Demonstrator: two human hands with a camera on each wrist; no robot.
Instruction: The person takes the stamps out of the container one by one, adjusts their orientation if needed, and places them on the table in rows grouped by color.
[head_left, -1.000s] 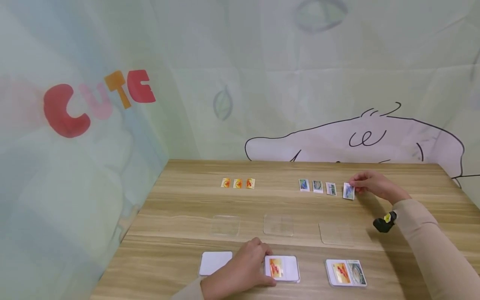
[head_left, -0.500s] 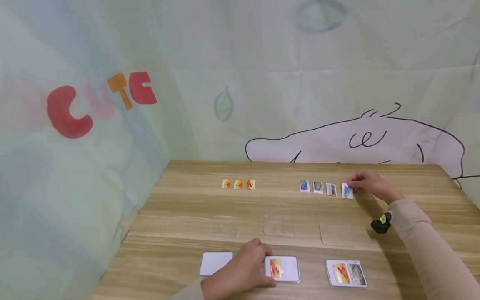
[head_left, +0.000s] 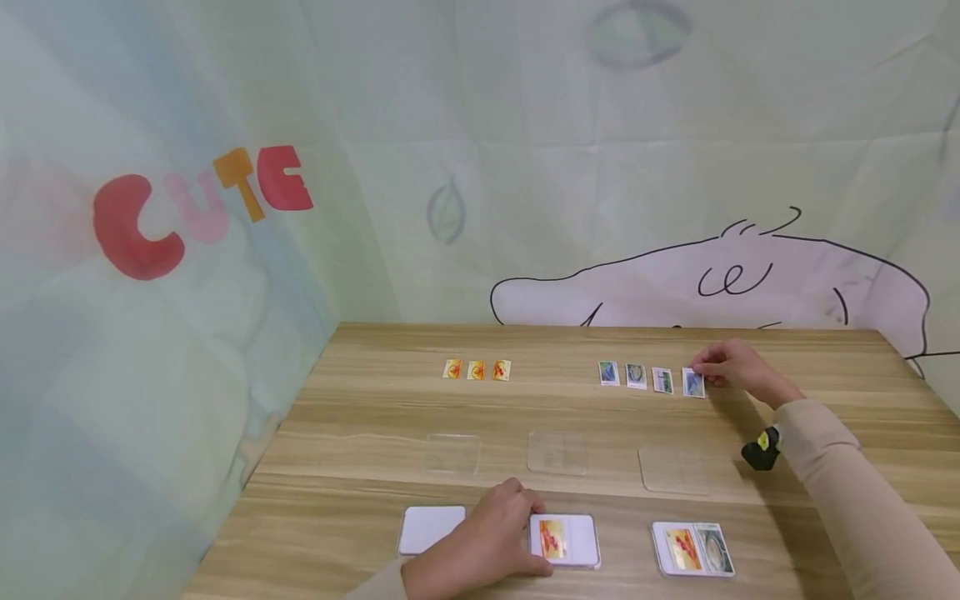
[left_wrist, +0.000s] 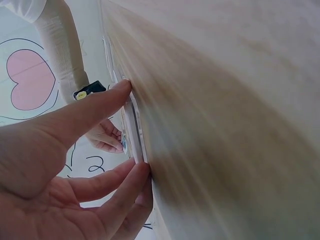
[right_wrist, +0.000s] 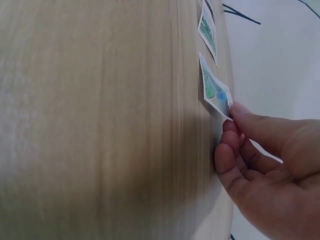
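Observation:
My right hand (head_left: 742, 369) pinches the edge of a blue-green stamp (head_left: 693, 383) between thumb and fingertips, close over the table at the right end of a row of stamps. In the right wrist view the pinched stamp (right_wrist: 214, 90) is tilted and a little bent, its perforated edge showing. Nearer the front, my left hand (head_left: 487, 529) grips a flat clear case (head_left: 581, 540) by its edges. A white insert with one orange stamp (head_left: 552, 538) lies in that case. Thumb and fingers (left_wrist: 131, 172) span opposite edges of it in the left wrist view.
Three orange stamps (head_left: 476, 369) lie at the back left, and three landscape stamps (head_left: 635, 374) stand in line beside the pinched one. Clear lids (head_left: 557, 452) form a middle row. A white-filled case (head_left: 433, 527) is left of my hand; a two-stamp case (head_left: 692, 549) is right.
My right hand has shifted slightly left with the pinched stamp, bringing it closer to the landscape row. My left hand keeps its grip on the case.

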